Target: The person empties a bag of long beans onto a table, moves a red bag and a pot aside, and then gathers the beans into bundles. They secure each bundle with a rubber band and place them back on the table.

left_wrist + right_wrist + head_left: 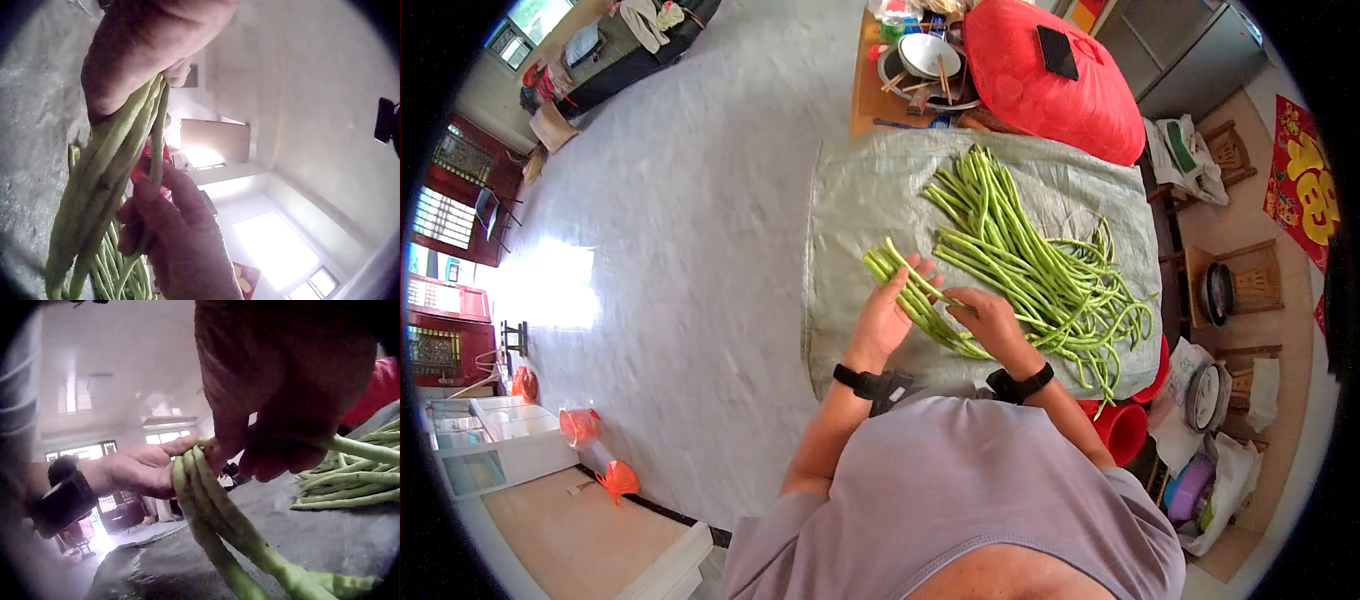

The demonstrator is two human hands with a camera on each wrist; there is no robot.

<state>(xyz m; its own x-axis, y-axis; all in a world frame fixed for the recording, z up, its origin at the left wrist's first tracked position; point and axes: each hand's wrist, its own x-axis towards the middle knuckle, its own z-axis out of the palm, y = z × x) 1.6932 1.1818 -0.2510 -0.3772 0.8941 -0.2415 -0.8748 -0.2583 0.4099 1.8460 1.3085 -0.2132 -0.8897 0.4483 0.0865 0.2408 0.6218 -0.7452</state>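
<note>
My left hand [885, 318] grips a small bunch of long green beans [922, 312] near one end, over the woven plastic sheet [840, 215]. Facing it, my right hand [993, 322] pinches a single bean [157, 134] that runs up to the left hand in the left wrist view. The bunch's bean ends poke out past the left fingers, while its other ends slope down toward the sheet. In the right wrist view the right hand's dark back hides part of the pinched bean. A large pile of long beans [1015, 235] lies to the right of both hands.
Beyond the sheet's far edge, a stuffed red bag [1040, 95] carries a black phone [1057, 52]. To its left are a white bowl [928, 56] and chopsticks on a tray. Red buckets [1120, 432] stand at the near right, with wooden chairs [1250, 278] along the wall.
</note>
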